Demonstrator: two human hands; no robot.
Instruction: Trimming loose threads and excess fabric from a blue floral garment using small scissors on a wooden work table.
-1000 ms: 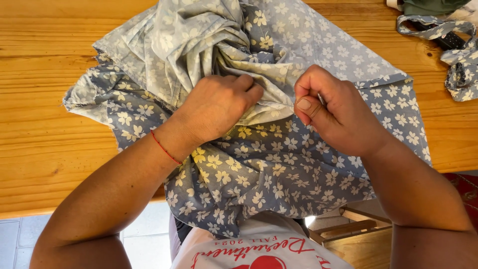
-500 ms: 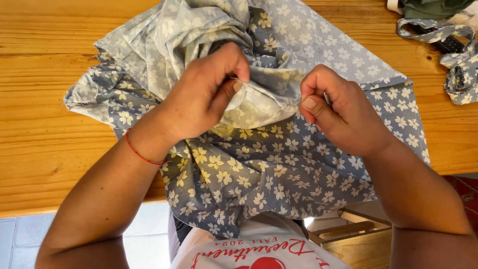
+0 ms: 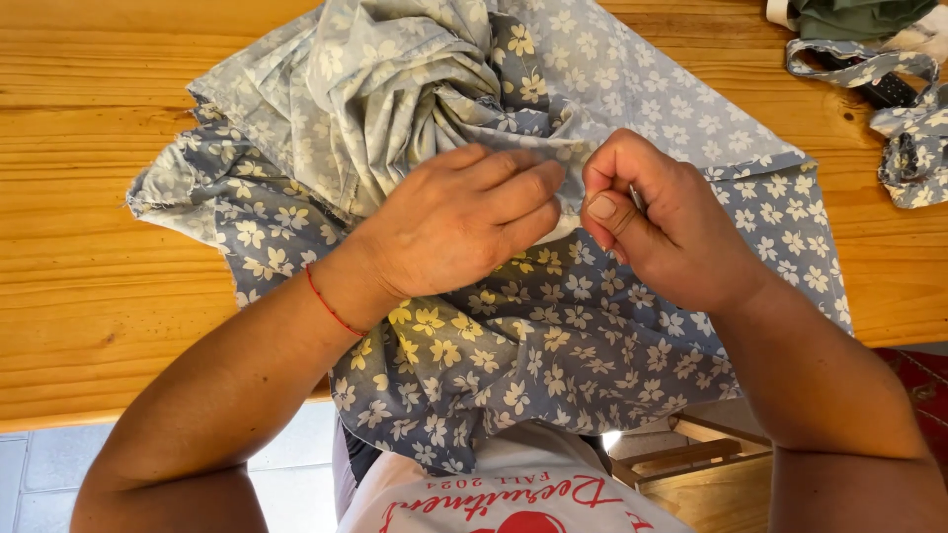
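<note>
Head view, floral fabric under left hand, right hand

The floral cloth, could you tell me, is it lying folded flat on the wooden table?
No, the floral cloth is bunched and twisted under the left hand, spilling over the wooden table edge.

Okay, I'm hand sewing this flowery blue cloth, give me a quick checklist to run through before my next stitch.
1. Needle held: right hand pinches a thin metal sliver that looks like a needle; ok.
2. Cloth steadied: left hand presses flat on the floral cloth beside the right fingertips; ok.
3. Thread free of tangles: too fine to see; cannot tell.
4. Cloth supported: much of it lies on the wooden table, but the front part hangs over the edge; not ok.
5. Cloth flat at the work spot: bunched and twisted just above the hands; not ok.
</note>
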